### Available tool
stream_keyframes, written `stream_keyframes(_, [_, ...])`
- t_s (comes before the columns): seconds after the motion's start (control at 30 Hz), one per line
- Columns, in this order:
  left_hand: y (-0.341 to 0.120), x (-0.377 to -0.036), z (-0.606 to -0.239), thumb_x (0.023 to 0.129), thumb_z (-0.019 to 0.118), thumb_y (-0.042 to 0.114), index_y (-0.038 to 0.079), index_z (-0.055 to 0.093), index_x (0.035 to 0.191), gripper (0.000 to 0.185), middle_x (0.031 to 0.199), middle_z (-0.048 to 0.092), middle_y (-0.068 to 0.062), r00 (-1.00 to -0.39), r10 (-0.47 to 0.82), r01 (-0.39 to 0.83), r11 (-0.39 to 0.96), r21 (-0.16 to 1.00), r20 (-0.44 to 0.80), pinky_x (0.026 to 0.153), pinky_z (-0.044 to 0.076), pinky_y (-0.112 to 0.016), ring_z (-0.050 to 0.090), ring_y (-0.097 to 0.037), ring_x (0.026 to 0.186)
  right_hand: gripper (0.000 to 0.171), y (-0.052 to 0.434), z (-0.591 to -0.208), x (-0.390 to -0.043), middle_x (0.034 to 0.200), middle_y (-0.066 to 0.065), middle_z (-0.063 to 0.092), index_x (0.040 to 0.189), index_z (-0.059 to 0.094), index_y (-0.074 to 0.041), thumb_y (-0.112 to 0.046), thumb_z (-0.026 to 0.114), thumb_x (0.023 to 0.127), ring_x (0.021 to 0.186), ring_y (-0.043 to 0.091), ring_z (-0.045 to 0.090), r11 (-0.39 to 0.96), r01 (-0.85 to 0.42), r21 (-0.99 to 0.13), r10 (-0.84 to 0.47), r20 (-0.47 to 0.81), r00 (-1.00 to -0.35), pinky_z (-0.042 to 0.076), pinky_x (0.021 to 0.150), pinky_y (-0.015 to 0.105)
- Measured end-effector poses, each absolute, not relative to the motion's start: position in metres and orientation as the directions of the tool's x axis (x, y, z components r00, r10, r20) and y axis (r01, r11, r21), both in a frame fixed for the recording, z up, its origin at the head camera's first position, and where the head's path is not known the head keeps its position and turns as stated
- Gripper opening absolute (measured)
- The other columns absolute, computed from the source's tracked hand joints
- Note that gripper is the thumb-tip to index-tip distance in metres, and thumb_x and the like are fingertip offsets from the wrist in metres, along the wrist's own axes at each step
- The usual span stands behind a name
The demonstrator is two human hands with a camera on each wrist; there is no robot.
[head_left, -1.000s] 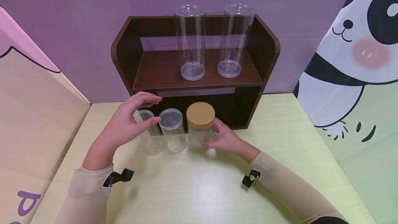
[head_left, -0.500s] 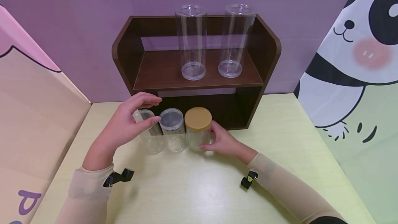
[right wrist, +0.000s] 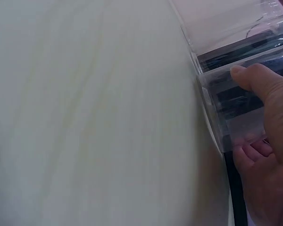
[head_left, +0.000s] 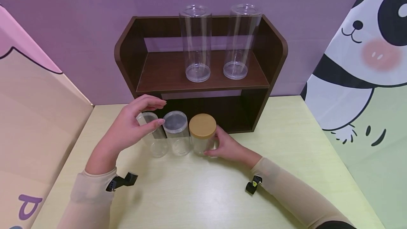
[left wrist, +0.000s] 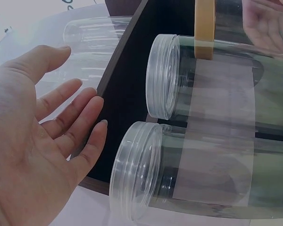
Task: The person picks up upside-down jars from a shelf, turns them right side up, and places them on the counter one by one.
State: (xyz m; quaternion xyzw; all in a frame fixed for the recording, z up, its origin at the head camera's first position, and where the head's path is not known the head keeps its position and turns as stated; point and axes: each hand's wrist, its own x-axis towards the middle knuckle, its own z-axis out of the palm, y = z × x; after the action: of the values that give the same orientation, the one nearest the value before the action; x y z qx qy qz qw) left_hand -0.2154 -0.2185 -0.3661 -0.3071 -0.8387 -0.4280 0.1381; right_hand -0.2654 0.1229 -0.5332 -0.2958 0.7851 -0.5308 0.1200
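My right hand (head_left: 230,146) grips the lower part of a clear jar with a tan lid (head_left: 202,126), its thumb at the front near the base. That jar stands upright on the table; in the right wrist view the thumb and fingers hold the clear jar (right wrist: 240,101) from both sides. Left of it, in a row, stand a clear jar with a translucent lid (head_left: 179,142) and another clear jar (head_left: 156,146). My left hand (head_left: 127,126) hovers over these two, fingers spread and holding nothing. The left wrist view shows this hand (left wrist: 42,127) apart from the lids.
Behind the jars stands a dark brown two-tier shelf (head_left: 165,70). Two tall clear cylinders, one left (head_left: 197,45) and one right (head_left: 238,45), stand on its upper tier. The pale table (head_left: 197,197) reaches toward me; printed cloths (head_left: 349,63) hang around it.
My right hand has drawn the tan-lidded jar toward me and slightly left, in line beside the other two jars. My left hand has stayed in place.
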Motion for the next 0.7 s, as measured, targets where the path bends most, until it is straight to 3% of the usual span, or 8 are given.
stream_keyframes(0.1, [-0.218, -0.2153, -0.366, 0.094, 0.086, -0.002, 0.008, 0.072, 0.135, 0.045, 0.135, 0.07, 0.002, -0.775, 0.396, 0.631, 0.452, 0.631, 0.492, 0.109, 0.051, -0.02, 0.066, -0.017, 0.124, 0.096, 0.1227, -0.5337, -0.2664, 0.154, 0.01, 0.053, 0.159, 0.039, -0.006, -0.003, 0.097, 0.082, 0.152, 0.028, 0.047, 0.251, -0.35, -0.902, -0.601, 0.138, -0.787, 0.034, 0.132, 0.049])
stream_keyframes(0.43, [-0.2163, -0.2143, -0.3644, 0.095, 0.085, -0.001, 0.007, 0.072, 0.135, 0.043, 0.135, 0.072, -0.001, -0.783, 0.393, 0.621, 0.46, 0.635, 0.482, 0.107, 0.05, -0.018, 0.068, -0.02, 0.121, 0.091, 0.124, -0.5328, -0.2664, 0.15, 0.011, 0.056, 0.156, 0.043, -0.004, -0.006, 0.097, 0.082, 0.148, 0.028, 0.051, 0.282, -0.362, -0.889, -0.594, 0.135, -0.793, 0.036, 0.131, 0.049])
stream_keyframes(0.7, [-0.2161, -0.2156, -0.3647, 0.096, 0.084, -0.001, 0.009, 0.073, 0.134, 0.041, 0.133, 0.073, -0.001, -0.785, 0.396, 0.618, 0.453, 0.642, 0.476, 0.107, 0.051, -0.018, 0.069, -0.014, 0.119, 0.092, 0.1278, -0.5277, -0.2644, 0.147, 0.01, 0.056, 0.155, 0.047, -0.006, -0.012, 0.101, 0.081, 0.145, 0.029, 0.051, 0.337, -0.387, -0.858, -0.571, 0.14, -0.809, 0.039, 0.129, 0.052])
